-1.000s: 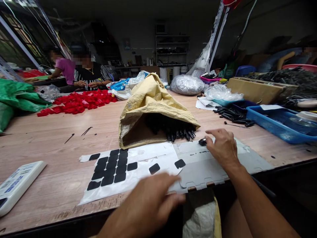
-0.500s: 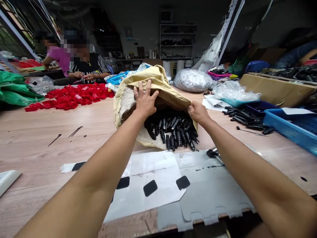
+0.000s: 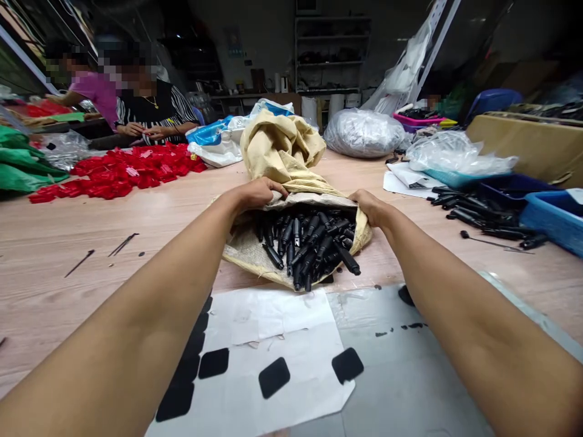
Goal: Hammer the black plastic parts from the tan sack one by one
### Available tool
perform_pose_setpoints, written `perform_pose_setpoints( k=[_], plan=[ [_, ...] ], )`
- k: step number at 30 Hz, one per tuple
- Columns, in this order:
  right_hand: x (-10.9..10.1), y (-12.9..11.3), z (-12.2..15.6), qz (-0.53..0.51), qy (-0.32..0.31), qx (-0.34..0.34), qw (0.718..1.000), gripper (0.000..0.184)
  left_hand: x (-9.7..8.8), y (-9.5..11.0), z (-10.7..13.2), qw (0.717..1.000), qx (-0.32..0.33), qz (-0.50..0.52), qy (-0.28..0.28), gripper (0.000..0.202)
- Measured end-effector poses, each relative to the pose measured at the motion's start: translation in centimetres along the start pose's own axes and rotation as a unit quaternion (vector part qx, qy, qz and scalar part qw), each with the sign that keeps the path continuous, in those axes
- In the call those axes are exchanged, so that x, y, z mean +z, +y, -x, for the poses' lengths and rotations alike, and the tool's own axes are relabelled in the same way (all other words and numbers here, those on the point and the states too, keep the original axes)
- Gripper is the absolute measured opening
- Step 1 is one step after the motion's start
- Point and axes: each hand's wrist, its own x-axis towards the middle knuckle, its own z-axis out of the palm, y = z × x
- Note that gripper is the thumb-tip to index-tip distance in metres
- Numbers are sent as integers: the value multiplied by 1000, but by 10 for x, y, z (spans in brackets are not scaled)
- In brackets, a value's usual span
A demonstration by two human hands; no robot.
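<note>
A tan woven sack (image 3: 282, 145) lies on the wooden table (image 3: 150, 218) with its mouth toward me. My left hand (image 3: 257, 193) grips the upper edge of the mouth on the left. My right hand (image 3: 370, 206) grips the edge on the right. The mouth is held wide, baring a heap of several black plastic handle-like parts (image 3: 310, 240). Nearer me lies a white backing sheet (image 3: 273, 328) with black rounded square pads (image 3: 274, 376), partly over a grey sheet (image 3: 401, 376).
Two people sit at the far left behind a pile of red parts (image 3: 113, 173). Green bags (image 3: 22, 164) are at the left edge. More black parts (image 3: 473, 209), blue trays (image 3: 553, 215), clear plastic bags (image 3: 364, 130) and a cardboard box (image 3: 523, 142) are to the right.
Both hands went from the sheets to the sack's mouth and pulled its top edge back and down, uncovering the black parts. The view moved closer to the sack.
</note>
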Motion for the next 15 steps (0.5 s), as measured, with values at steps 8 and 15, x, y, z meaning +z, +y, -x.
perform_pose_setpoints(
  k=[8,15],
  plan=[
    [-12,-14,30,119,40,-28,992,18,-34,11,37,897,-1,441,-26,60],
    [4,-58,70,339,125,-349,865,41,-28,27,1,945,8,284,160,62]
  ],
)
